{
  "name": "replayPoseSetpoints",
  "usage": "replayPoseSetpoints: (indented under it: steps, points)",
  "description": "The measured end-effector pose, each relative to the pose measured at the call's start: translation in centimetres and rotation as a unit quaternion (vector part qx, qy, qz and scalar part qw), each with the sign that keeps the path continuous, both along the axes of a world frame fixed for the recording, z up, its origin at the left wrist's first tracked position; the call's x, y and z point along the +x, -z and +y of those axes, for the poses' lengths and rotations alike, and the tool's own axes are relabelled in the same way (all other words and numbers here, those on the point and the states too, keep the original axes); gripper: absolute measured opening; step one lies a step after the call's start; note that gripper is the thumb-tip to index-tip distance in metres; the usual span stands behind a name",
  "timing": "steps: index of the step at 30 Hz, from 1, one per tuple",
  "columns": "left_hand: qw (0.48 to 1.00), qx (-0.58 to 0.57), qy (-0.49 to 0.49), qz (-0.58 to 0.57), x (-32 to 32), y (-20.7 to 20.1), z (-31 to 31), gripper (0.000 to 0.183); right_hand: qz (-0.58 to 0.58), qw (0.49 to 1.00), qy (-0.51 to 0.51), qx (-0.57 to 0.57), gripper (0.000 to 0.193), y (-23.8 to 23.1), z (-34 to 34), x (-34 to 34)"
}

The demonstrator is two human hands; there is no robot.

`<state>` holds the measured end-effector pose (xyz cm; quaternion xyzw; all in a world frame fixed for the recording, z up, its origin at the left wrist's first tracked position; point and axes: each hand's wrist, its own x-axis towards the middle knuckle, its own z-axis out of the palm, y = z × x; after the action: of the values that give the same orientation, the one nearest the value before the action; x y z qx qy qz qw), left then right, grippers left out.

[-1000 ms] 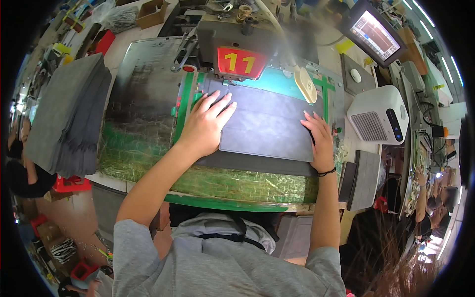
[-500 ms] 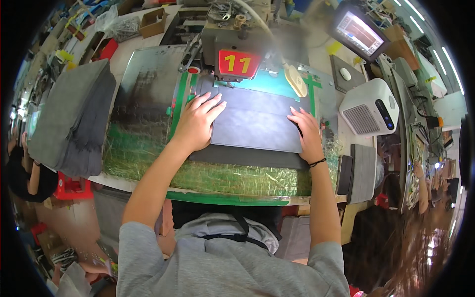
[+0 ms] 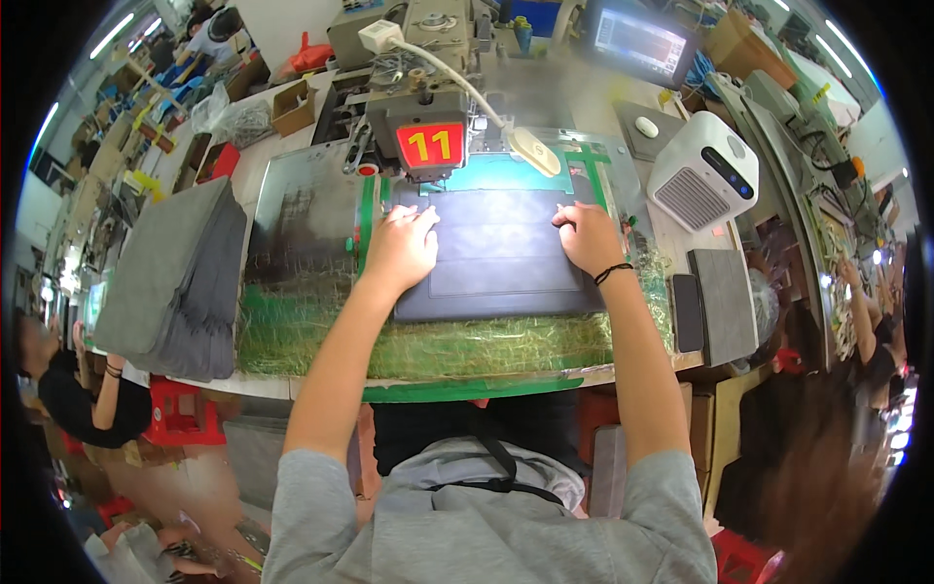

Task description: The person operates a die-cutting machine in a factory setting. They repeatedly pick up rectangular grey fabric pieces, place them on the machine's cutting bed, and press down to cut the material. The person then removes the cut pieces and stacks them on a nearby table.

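Head view: the dark grey, leather-like panel lies flat on the worktable between the two hands, its long axis running left to right, with most of it on the person's side of the fingertips. The left hand rests palm down along its left side, fingers pointing away from the body, and is nearer to the sewing-machine head; the right hand sits by its far right corner, fingers bent. Whether either one pinches the panel or merely presses it, I cannot tell
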<state>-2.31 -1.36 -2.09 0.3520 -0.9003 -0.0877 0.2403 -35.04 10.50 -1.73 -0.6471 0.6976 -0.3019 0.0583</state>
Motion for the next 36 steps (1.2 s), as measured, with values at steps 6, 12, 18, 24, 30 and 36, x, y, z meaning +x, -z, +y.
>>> replayPoseSetpoints:
  steps: [6, 12, 18, 24, 30, 36]
  points:
    - [0.998, -0.002, -0.055, -0.015, -1.4, -1.3, 1.1, 0.021, -0.001, 0.993, 0.053, -0.103, 0.022, 2.1, 1.0, 1.9]
    - [0.997, -0.044, -0.021, 0.066, -0.7, -0.1, 1.0, 0.020, 0.019, 0.992, 0.071, -0.105, 0.021, 1.9, 1.8, 3.2]
    - [0.998, -0.014, -0.027, 0.063, -0.7, -1.2, 1.1, 0.019, 0.007, 0.995, 0.055, -0.083, 0.018, 1.2, 2.1, 3.2]
    - [0.998, -0.018, -0.018, 0.056, -0.5, -0.9, 0.9, 0.020, 0.023, 0.997, 0.043, -0.060, 0.019, 1.1, 2.3, 3.4]
    - [0.999, -0.018, -0.015, 0.049, -0.5, -0.7, 0.8, 0.023, 0.057, 0.998, 0.006, -0.033, 0.025, -0.3, 2.2, 4.1]
    - [0.998, -0.027, -0.008, 0.055, -0.7, -0.9, 0.7, 0.023, 0.063, 0.998, -0.021, -0.015, 0.028, -0.8, 1.9, 4.2]
